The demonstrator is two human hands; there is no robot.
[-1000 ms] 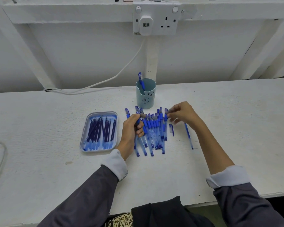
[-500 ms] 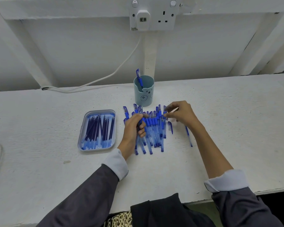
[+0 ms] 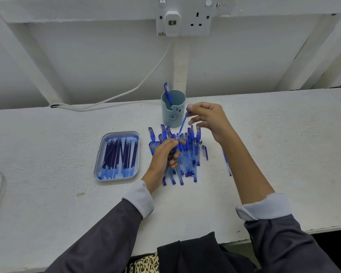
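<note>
A person at a white-painted table [image 3: 264,134] works on ballpoints. The L hand [image 3: 163,154] is curled round one clear-plastic pen barrel [image 3: 165,176], held low over the pile of pens [image 3: 191,154]. The R hand [image 3: 209,121], raised just in front of the cup [image 3: 172,115], pinches the top of a slim blue rod [image 3: 183,124] betw. thumb and forefinger, its other fingers loosely spread. The rod slants down to the L hand's fingertips.

The pens are see-through tubes w/ blue grips, caps and end plugs, lying roughly parallel. Any print on them is too small to read. The cup is matte pale-teal plastic, cylindrical, w/ a notch in its rim and a drawn bear face as its only marking. One capped pen [image 3: 167,91] stands in it.

Left of the pile sits a rounded rectangular tray [image 3: 98,154], pale lilac, holding dark-blue refills [image 3: 122,152]. A loose cap [image 3: 205,152] and a single pen [image 3: 227,164] lie to the pile's right. On the beam above is a white double socket [image 3: 199,18] w/ a plug-in adapter [image 3: 172,20], and its cable [image 3: 126,93] trails down to the table.
</note>
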